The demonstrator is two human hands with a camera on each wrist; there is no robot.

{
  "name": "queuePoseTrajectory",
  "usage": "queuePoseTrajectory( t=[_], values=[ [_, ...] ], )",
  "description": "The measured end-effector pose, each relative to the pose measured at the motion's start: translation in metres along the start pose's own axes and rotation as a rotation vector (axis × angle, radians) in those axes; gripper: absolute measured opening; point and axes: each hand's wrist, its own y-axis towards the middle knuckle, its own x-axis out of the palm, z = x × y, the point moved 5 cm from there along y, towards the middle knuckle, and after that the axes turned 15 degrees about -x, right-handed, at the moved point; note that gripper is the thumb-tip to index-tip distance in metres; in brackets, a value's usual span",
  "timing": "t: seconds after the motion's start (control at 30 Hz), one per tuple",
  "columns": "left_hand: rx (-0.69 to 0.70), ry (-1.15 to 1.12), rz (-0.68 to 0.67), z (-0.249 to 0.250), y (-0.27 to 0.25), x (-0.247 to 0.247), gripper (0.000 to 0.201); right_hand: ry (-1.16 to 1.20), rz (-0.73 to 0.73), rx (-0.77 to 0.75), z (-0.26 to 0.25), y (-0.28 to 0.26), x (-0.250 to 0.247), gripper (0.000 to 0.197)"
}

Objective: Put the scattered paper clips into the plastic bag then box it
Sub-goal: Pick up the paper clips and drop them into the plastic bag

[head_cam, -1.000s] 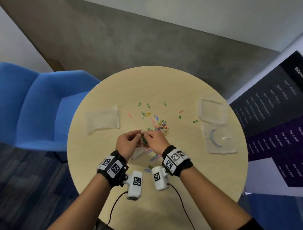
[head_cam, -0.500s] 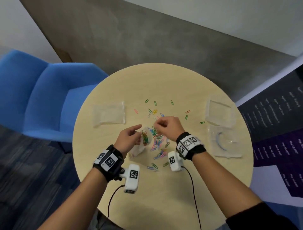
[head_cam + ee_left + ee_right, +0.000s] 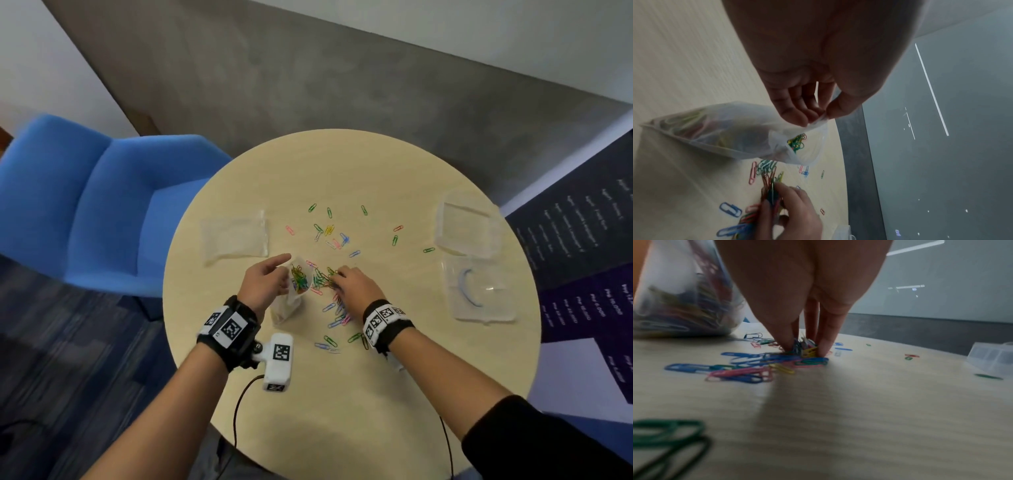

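A small clear plastic bag [image 3: 294, 301] [image 3: 731, 129] [image 3: 674, 293] partly filled with coloured paper clips stands on the round table [image 3: 342, 164], its mouth open. My left hand [image 3: 265, 284] [image 3: 818, 113] pinches the bag's rim between thumb and fingers. My right hand [image 3: 352, 286] [image 3: 803, 347] is down on a pile of loose paper clips [image 3: 325, 277] [image 3: 768, 178] [image 3: 756, 363] just right of the bag, thumb and fingertips pinching a bunch of them. More clips [image 3: 329, 229] lie scattered farther back and near my right wrist.
A second flat clear bag [image 3: 234, 236] lies at the table's left. A clear plastic box [image 3: 464, 228] [image 3: 992, 356] and its lid [image 3: 479, 291] sit at the right edge. A blue armchair [image 3: 85, 205] stands left of the table.
My right hand left the bag's mouth, moved right and came down onto the clip pile. My left hand kept holding the bag.
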Motion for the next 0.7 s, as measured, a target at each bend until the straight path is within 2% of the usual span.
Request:
queuePoseTrajectory(
  t=[0.1, 0.2, 0.33, 0.43, 0.5, 0.57, 0.7],
  values=[
    [-0.016, 0.009, 0.041, -0.003, 0.003, 0.0, 0.024, 0.054, -0.006, 0.035, 0.007, -0.002, -0.01, 0.026],
    [0.006, 0.052, 0.086, -0.005, 0.003, 0.002, 0.018, 0.257, 0.08, 0.206, 0.02, -0.011, -0.025, 0.024],
    [0.013, 0.066, 0.121, -0.007, 0.004, 0.005, 0.009, 0.82, 0.37, 0.488, 0.038, -0.029, -0.046, 0.029],
    [-0.002, 0.076, 0.133, -0.008, 0.007, 0.008, 0.008, 1.401, 0.45, 0.475, 0.02, -0.028, -0.067, 0.038],
    [-0.021, 0.108, 0.136, -0.009, 0.009, 0.01, 0.01, 1.558, 0.383, 0.386, 0.001, -0.023, -0.082, 0.036],
    [-0.029, 0.125, 0.128, -0.008, 0.008, 0.014, 0.013, 1.598, 0.282, 0.31, -0.019, -0.015, -0.087, 0.032],
    [-0.023, 0.096, 0.114, -0.003, 0.006, 0.016, 0.012, 1.492, 0.143, 0.365, -0.045, -0.002, -0.073, 0.027]
  ],
)
